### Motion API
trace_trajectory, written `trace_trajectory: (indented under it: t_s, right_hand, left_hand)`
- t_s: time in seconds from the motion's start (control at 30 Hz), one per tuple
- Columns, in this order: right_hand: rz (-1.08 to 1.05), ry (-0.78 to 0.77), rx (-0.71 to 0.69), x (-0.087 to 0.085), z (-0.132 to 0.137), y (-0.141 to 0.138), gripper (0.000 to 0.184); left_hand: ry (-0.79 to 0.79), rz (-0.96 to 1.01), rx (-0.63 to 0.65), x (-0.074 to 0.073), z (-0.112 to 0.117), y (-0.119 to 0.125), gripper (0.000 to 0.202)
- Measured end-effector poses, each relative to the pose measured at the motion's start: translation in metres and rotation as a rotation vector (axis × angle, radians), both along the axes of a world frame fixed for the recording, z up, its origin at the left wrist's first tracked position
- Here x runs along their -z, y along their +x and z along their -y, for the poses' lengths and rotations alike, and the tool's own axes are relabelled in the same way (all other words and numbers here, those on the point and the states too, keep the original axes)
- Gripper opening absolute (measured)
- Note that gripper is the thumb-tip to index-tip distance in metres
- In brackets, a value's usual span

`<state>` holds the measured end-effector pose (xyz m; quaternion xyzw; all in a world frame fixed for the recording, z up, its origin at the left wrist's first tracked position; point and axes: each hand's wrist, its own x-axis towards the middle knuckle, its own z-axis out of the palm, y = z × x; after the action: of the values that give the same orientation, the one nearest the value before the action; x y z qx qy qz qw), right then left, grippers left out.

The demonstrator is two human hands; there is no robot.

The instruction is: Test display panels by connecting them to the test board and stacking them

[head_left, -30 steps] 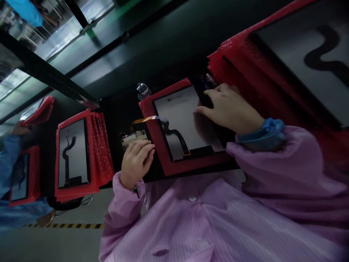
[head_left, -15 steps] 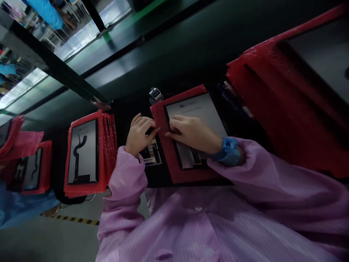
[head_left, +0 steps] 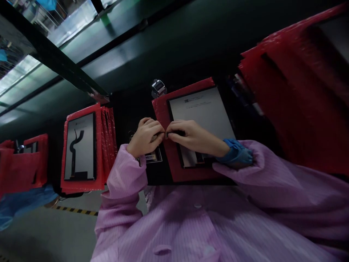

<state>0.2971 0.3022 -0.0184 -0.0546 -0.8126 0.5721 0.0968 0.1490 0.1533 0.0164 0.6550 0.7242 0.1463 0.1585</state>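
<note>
A grey-backed display panel (head_left: 207,112) with a dark edge lies on a red bubble-wrap sleeve (head_left: 163,109). My right hand (head_left: 195,136), with a blue band at the wrist, reaches across the panel, thumb and forefinger pinched at its left side. My left hand (head_left: 147,136) is closed too, and its fingertips meet the right ones over the sleeve. Whatever small dark piece sits between the fingertips is too small to name. Under my left hand a card with a barcode label (head_left: 152,156) partly shows on the black table.
A silver tally counter (head_left: 158,88) stands behind the sleeve. To the left is a stack of red sleeves (head_left: 107,145) topped by another panel (head_left: 84,145) with a dark flex cable. Pens (head_left: 242,92) and a large red sleeve pile (head_left: 289,109) lie right. A co-worker's blue sleeve (head_left: 27,205) shows lower left.
My left hand has moved right and its fingers have closed, so both hands' fingertips now meet. The right hand stays near the panel's left edge. The camera view has shifted slightly.
</note>
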Motion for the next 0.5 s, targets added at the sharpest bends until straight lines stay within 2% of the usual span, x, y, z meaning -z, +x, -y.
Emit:
trace_trajectory:
  t_s: [0.2, 0.5]
  right_hand:
    - [-0.042, 0.141, 0.013, 0.008, 0.0, -0.003, 0.017]
    - [-0.031, 0.164, -0.046, 0.011, -0.008, -0.004, 0.024]
  left_hand:
    - [-0.039, -0.006, 0.015, 0.002, -0.005, 0.003, 0.03]
    - [-0.004, -0.048, -0.025, 0.014, -0.005, 0.006, 0.027]
